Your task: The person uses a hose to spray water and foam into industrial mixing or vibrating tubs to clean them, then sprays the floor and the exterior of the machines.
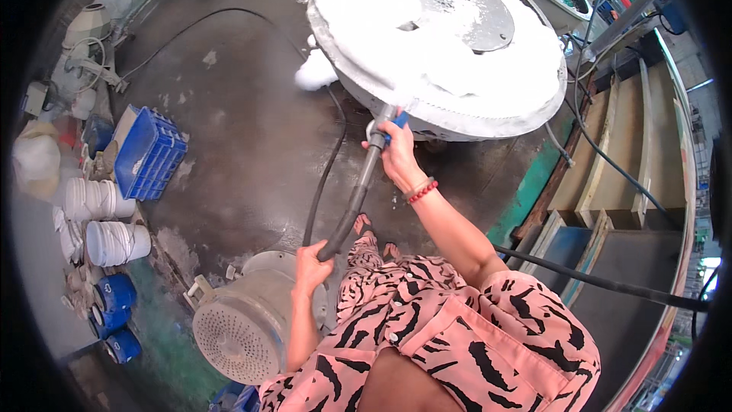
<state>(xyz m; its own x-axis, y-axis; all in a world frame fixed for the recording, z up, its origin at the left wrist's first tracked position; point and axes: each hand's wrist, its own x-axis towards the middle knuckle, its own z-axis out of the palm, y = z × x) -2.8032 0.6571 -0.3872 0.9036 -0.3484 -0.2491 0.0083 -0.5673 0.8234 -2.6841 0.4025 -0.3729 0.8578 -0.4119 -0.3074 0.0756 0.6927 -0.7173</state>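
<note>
My right hand (398, 154) is closed around the front end of a thick grey hose (353, 206), by a metal valve with a blue lever (398, 120). Farther back, near my waist, my left hand (311, 265) grips the same hose. Its nozzle points away from me at the near rim of a large round tub-shaped machine (435, 123). Thick white foam (366, 30) covers most of the machine's top and overhangs its left edge. A grey round plate (488, 19) shows partly through the foam. Whitish mist hangs around the nozzle, so its tip is hard to make out.
Left on the wet floor are a blue crate (152, 154), white buckets (118, 243) and blue jugs (114, 290). A perforated drum (240, 336) lies by my left arm. A thin black hose (335, 130) crosses the floor. Wooden-framed troughs (602, 137) line the right.
</note>
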